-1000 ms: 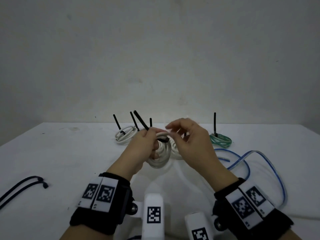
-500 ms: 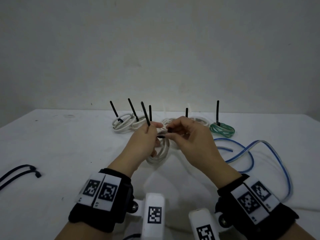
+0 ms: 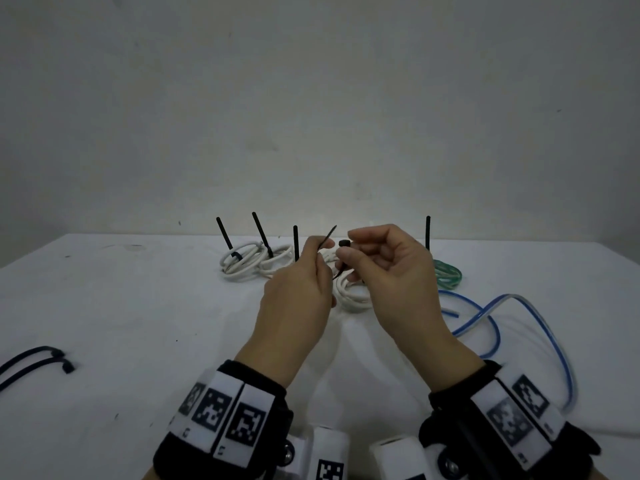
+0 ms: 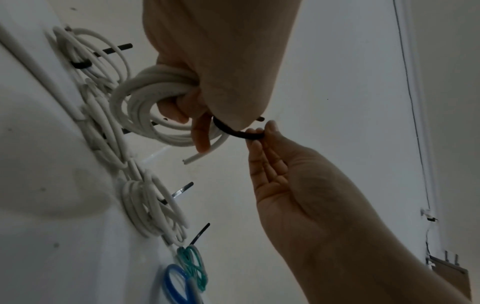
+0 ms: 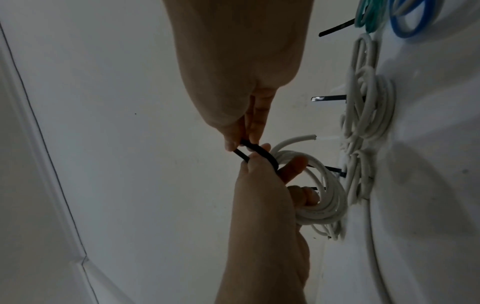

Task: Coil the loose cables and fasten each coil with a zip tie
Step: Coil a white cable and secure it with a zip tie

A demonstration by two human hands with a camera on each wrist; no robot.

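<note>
— While the left hand point(image 3: 298, 289) keeps its lower fingers curled round the white coil point(image 4: 145, 107), what is it doing with the zip tie point(image 4: 236, 131)?

— Pinching the tie's thin tail between thumb and forefinger; the tail point(image 3: 327, 239) pokes up past the knuckles. The right hand point(image 3: 388, 271) pinches the tie's head end point(image 3: 344, 243) between thumb and fingertips, its other fingers loosely bent. The black strap bends under the coil between the two hands.

— Is the tail through the head?

— I cannot tell from any view.

— Where is that coil?

— Lifted above the middle of the table point(image 3: 138, 306), toward its far edge, one cut end of the cable point(image 5: 309, 136) sticking free.

— And the rest?

— Along the far edge lie white coils point(image 3: 242, 263) with black ties standing up from them, then a green coil point(image 3: 448, 277) with its own tie toward the right. A loose blue cable point(image 3: 512, 317) sprawls near the right edge. Spare black ties point(image 3: 34, 362) rest at the left edge.
</note>
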